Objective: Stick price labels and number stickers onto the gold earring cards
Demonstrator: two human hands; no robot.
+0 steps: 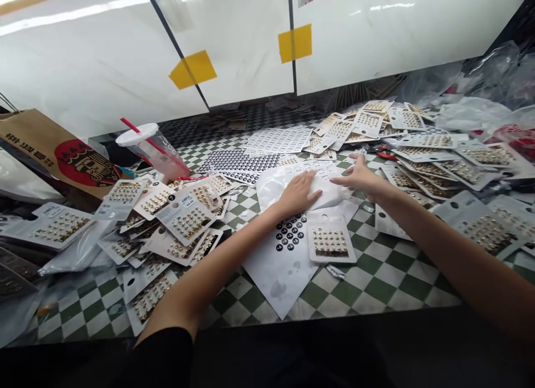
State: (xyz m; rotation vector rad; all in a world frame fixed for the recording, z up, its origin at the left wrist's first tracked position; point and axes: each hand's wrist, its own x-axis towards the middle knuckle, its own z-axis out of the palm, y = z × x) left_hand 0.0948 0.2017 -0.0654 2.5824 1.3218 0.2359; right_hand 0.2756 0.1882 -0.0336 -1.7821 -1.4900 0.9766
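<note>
My left hand (298, 193) lies flat with its fingers stretched out, pressing on a white sticker sheet (271, 183) with small printed labels. Just right of that sheet, my right hand (360, 179) hovers with thumb and fingers apart; I see nothing held in it. Below the left hand, a white sheet of round black stickers (291, 232) sticks out towards me, bearing white figures. A white card of gold earrings (331, 237) rests at its right edge. A small curled scrap (335, 272) lies under the card.
Heaps of earring cards stand left (184, 215) and right (443, 159). More sticker sheets (238, 162) lie behind my hands. A plastic cup with a red straw (156, 148) and a brown paper bag (62, 154) stand at the left. White panels (246, 48) close off the back.
</note>
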